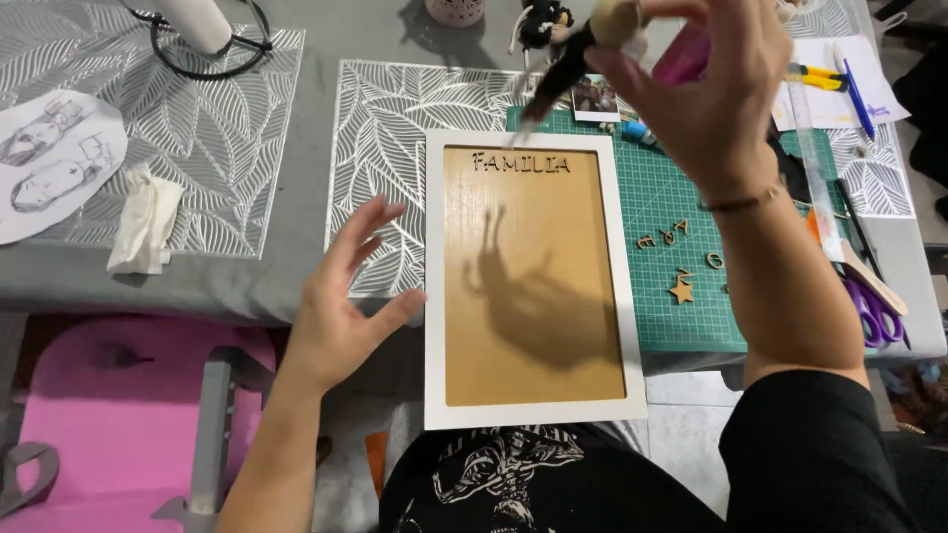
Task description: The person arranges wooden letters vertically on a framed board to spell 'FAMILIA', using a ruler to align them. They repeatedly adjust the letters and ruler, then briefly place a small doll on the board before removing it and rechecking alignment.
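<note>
We have a single view, from a camera worn on the head, looking steeply down and slightly forward over the surface (296, 286). It sits close: the frame (533, 415) fills the middle, its near edge hanging over the lap at the bottom of the picture. Our left hand (341, 306) comes in from the lower left, and the right hand (706, 89) is raised near the lens at the top. The green mat (671, 237) lies to the right, and the pink stool (109, 415) lies lower left.

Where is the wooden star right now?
In the head view, the wooden star lies on the green cutting mat, just right of the white frame and below a few small wooden letters, under the right forearm.
</note>
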